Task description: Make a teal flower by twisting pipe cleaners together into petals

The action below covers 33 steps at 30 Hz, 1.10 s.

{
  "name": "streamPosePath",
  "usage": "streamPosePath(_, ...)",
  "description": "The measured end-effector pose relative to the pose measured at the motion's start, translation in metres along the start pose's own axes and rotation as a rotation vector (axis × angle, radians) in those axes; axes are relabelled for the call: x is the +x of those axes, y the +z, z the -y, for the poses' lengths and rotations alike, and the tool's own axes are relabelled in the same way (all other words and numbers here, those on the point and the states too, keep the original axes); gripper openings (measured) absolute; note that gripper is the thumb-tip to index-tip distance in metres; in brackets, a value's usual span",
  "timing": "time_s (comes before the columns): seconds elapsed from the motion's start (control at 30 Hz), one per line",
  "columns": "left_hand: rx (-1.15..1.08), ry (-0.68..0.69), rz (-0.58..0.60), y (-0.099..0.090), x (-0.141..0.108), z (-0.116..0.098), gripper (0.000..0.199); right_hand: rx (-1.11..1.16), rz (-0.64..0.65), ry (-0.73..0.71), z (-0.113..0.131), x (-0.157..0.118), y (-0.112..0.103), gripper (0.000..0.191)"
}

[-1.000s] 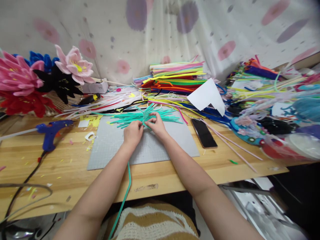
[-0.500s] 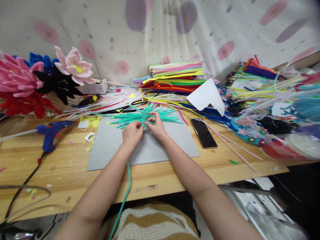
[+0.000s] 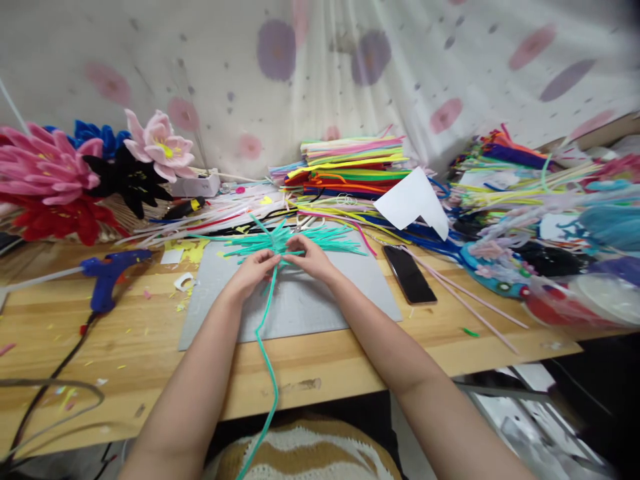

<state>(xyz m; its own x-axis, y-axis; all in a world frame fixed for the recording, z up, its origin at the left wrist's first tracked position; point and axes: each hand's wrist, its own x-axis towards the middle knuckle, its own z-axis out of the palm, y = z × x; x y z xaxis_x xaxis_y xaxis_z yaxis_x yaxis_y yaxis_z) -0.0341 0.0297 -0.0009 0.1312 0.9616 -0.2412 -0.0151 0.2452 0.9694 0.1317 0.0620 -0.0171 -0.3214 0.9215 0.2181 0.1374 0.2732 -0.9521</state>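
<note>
A bundle of turquoise pipe cleaners point(image 3: 337, 241) spreads out to both sides over a grey mat point(image 3: 300, 310). Its middle looks gathered together. My left hand point(image 3: 254, 272) is closed in a pinch at the near side of the bundle's middle. From those fingertips a long turquoise pipe cleaner strand point(image 3: 268, 363) runs down over the table edge toward my lap. Beside it, my right hand point(image 3: 314, 259) pinches at the bundle, thumb and fingers near the same spot. Exactly what lies between the right fingertips is partly hidden.
A blue glue gun point(image 3: 110, 277) with a cord lies left. Fuzzy flowers point(image 3: 55, 163) stand behind it. Stacked pipe cleaners point(image 3: 355, 167) fill the back, with white paper point(image 3: 413, 200) in front. A phone point(image 3: 410, 275) and pink stems point(image 3: 465, 307) lie right.
The long strand now comes down from between my hands, where before it hung lower behind my left forearm. My left hand has shifted slightly left and opened a small gap from the right. The view tilted slightly.
</note>
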Motion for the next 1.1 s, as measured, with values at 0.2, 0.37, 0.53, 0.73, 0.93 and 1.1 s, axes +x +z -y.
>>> streamPosePath(0.2,-0.378,0.038,-0.307,-0.025,0.008,-0.003,0.032,-0.304,-0.199,0.059,-0.002,0.024,-0.038,0.010)
streamPosePath(0.37,-0.530,-0.029,-0.296,-0.033,0.009,-0.003,0.012,-0.837,-0.159,0.075,-0.005,0.061,-0.070,0.020)
streamPosePath(0.53,-0.555,-0.065,-0.319,-0.036,0.007,-0.003,0.009,-1.266,0.246,0.020,-0.010,0.091,-0.078,0.036)
streamPosePath(0.73,-0.592,-0.018,-0.310,-0.043,0.008,-0.001,0.007,-1.493,0.374,0.015,-0.011,0.102,-0.073,0.039)
streamPosePath(0.93,-0.564,0.015,-0.341,-0.043,0.009,-0.001,0.015,-1.534,0.456,-0.125,-0.001,0.106,-0.076,0.032)
streamPosePath(1.1,-0.593,0.060,-0.388,-0.043,0.008,-0.002,0.017,-1.390,0.497,-0.013,0.007,0.111,-0.091,0.028)
